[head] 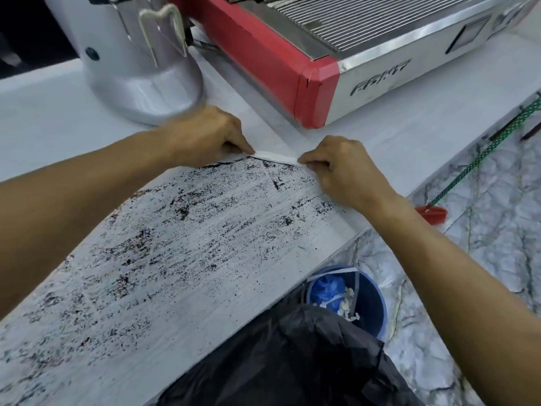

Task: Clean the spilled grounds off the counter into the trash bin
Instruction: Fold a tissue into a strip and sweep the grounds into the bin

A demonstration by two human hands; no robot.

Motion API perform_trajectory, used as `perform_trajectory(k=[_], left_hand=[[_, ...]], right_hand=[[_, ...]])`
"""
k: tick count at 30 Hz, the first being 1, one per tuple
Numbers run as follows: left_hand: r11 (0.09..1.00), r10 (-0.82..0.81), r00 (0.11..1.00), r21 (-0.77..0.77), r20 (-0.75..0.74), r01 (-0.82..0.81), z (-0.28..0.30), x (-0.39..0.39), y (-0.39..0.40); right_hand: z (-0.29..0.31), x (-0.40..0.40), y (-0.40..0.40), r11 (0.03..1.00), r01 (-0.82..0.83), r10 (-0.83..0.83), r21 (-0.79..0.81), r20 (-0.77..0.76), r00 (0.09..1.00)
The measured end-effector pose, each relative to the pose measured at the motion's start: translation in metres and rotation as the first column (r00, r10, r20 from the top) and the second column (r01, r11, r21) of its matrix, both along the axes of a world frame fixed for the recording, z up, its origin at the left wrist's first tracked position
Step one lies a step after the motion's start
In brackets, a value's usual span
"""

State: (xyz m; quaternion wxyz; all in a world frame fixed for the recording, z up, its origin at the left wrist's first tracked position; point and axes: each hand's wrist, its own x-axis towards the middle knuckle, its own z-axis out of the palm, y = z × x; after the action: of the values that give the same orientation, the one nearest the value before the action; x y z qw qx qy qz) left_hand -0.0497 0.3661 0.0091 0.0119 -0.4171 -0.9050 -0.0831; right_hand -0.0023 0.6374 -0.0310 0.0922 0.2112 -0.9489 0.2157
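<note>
Two hands were on the job, one white strip between them, and one blue trash bin (371, 306) sat on the marble floor below the surface's edge, scraps of paper and a blue bag inside it. The left hand (205, 136) pinched the strip (275, 156) at its left end, fingers curled down tight; the right hand (342, 168) pinched the right end the same way, so both grips were narrow and holding that strip. The strip looked like folded white paper or a thin card, pressed flat on the surface (44, 121), its long axis running left to right and dipping slightly toward the right hand. The spilled grounds (190, 230) were black and gritty, smeared in streaks over the pale surface from the strip back toward the near edge, with a thicker dark line right against the strip. One silver grinder (140, 63) and one red espresso machine (322, 48) stood behind.
</note>
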Motion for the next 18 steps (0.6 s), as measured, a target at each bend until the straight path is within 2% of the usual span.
perform_trajectory(k=[2, 5, 8, 11, 14, 18], left_hand=[[1.000, 0.017, 0.999, 0.006, -0.033, -0.017, 0.003, 0.001, 0.002], [0.988, 0.128, 0.981, 0.104, -0.146, -0.113, -0.003, -0.021, 0.013], [0.989, 0.137, 0.981, 0.079, -0.134, -0.128, -0.011, -0.039, 0.037], [0.981, 0.191, 0.977, 0.063, -0.091, -0.186, -0.016, -0.047, 0.046], [0.985, 0.158, 0.986, 0.077, -0.062, -0.153, -0.016, -0.047, 0.039], [0.999, 0.043, 0.999, 0.030, -0.018, -0.042, -0.009, -0.013, 0.015]], right_hand=[[0.001, 0.001, -0.003, 0.997, 0.021, -0.023, -0.071, -0.020, 1.000], [-0.001, -0.009, -0.002, 0.972, 0.162, -0.178, -0.171, -0.080, 0.981], [-0.005, -0.023, -0.002, 0.951, 0.252, -0.271, -0.179, -0.088, 0.959], [-0.006, -0.035, -0.003, 0.938, 0.299, -0.309, -0.176, -0.029, 0.951], [-0.002, -0.032, 0.002, 0.962, 0.259, -0.260, -0.091, 0.000, 0.966], [0.006, -0.008, 0.007, 0.994, 0.112, -0.113, 0.016, 0.050, 0.992]])
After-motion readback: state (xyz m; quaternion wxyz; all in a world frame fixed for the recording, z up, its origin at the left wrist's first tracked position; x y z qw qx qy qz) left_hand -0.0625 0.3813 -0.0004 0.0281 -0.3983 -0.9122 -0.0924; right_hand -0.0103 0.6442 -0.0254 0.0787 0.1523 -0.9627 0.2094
